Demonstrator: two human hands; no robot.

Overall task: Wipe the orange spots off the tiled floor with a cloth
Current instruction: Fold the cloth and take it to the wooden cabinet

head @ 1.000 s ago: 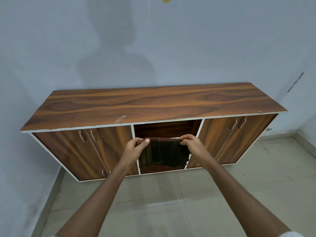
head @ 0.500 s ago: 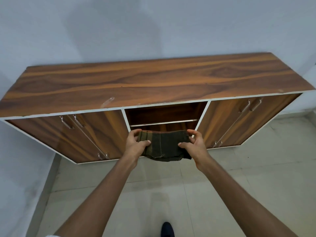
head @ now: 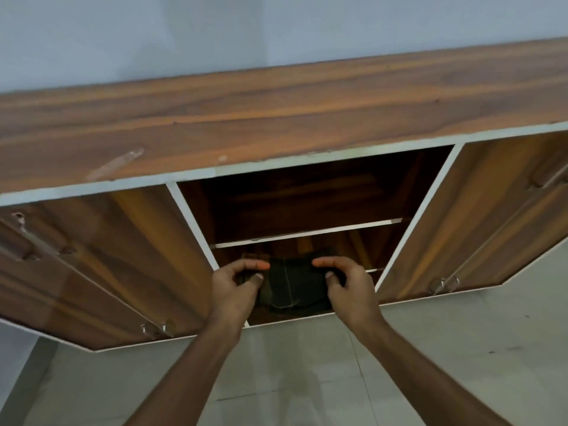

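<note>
Holding a folded dark green cloth (head: 292, 284) with pale stitching stretched between them, a person's left hand (head: 235, 290) and right hand (head: 353, 290) each pinch an upper corner between thumb and curled fingers. The cloth hangs between the two hands and just below their fingertips, in front of the lower open compartment of a long brown wood-grain cabinet (head: 276, 112), under its white-edged middle shelf (head: 307, 233). Half a second earlier the cloth's lower edge dangled past the cabinet's base over the pale tiled floor (head: 307, 379). Now it sits wholly within the opening, and the cabinet looms much nearer. Closed wooden doors (head: 107, 256) flank the opening, with a pale blue-grey wall (head: 276, 26) behind.
</note>
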